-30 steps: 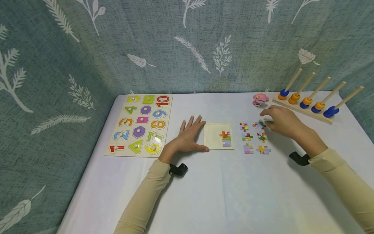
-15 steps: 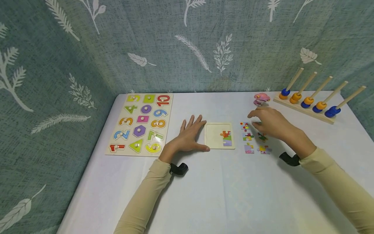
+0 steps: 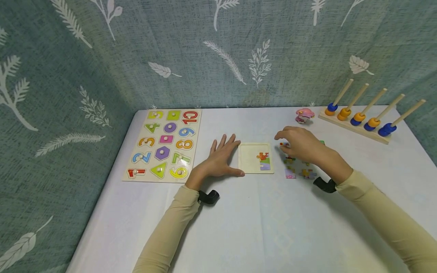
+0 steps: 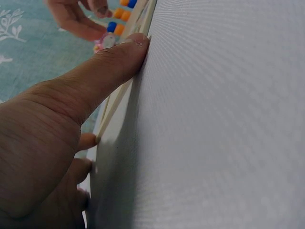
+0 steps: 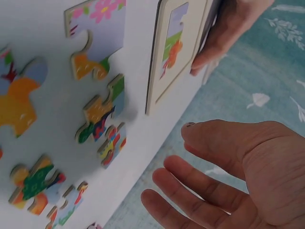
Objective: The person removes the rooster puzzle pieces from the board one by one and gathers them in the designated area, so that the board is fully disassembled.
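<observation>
My left hand (image 3: 220, 159) lies spread beside the square wooden puzzle tray (image 3: 247, 159), its thumb and index finger touching the near and far corners of the left edge. Inside the tray, a narrow group of joined puzzle pieces (image 3: 264, 162) sits along the right side. My right hand (image 3: 304, 144) is over the loose jigsaw pieces (image 3: 308, 174), hiding part of them in the head view. In the right wrist view its fingers (image 5: 190, 191) are loosely bent with nothing between them. A flower-patterned jigsaw piece (image 5: 107, 31) and several others lie flat on the table.
On the left lies a number-and-shape peg board (image 3: 166, 140). A small pink toy figure (image 3: 304, 115) stands beyond the right hand. At the back right is a wooden bead stacker (image 3: 355, 129) with upright pegs. Patterned cloth (image 3: 191, 57) rises behind the white table (image 3: 239, 227).
My right hand has moved left, from the right column of loose pieces to the left column, uncovering a piece behind it. The left hand has stayed at the tray.
</observation>
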The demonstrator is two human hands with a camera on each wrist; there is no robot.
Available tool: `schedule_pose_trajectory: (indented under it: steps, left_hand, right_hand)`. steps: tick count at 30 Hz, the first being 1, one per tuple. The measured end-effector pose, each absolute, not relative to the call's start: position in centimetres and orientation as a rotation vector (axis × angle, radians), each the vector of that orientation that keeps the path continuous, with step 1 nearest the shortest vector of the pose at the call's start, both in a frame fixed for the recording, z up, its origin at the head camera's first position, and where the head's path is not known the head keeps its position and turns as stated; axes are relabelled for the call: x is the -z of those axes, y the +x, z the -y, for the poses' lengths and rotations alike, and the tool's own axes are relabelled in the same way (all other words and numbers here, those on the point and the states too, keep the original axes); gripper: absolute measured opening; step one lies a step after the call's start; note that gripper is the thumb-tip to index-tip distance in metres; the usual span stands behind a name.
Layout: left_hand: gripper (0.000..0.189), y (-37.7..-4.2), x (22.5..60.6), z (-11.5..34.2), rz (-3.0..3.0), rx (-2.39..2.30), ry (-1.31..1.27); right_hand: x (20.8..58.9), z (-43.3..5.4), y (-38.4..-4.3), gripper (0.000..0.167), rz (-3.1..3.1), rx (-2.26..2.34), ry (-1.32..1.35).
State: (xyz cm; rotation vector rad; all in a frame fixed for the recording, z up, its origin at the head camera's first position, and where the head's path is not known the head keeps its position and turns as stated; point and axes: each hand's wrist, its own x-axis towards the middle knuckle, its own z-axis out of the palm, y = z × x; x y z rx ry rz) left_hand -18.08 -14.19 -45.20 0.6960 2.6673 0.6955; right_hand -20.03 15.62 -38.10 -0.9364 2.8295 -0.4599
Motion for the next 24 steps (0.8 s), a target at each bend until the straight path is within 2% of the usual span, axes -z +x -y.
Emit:
schedule_pose_trajectory:
  steps: [24]
  left_hand:
    - [0.112,-18.1,45.3,14.3,-2.674,-0.708,0.710]
  right_hand:
    - [40.6,-11.4,-19.1,0.031,-2.771,0.486,-1.095]
